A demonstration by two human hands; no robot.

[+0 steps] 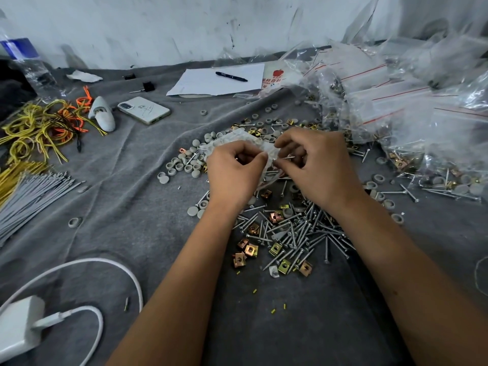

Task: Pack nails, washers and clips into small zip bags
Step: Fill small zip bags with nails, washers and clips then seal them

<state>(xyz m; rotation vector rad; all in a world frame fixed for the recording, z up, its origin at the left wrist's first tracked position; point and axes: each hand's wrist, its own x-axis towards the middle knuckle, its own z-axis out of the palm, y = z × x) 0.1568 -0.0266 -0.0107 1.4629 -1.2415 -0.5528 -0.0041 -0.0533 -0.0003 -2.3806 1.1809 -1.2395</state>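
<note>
Nearest to the person lies the pile of nails (pixel 298 233) with brass clips (pixel 250 250) among them on the grey cloth (pixel 132 207). Just beyond it the left hand (pixel 233 173) pinches the mouth of a small zip bag (pixel 237 140), and the right hand (pixel 317 165) holds a nail (pixel 286 158) in curled fingers at the opening. The step seems to be the filling. Next the nail must slide in. The grey washers (pixel 182 165) lie left of the bag; filled bags (pixel 412 122) are heaped far right. The bag's contents are hidden.
</note>
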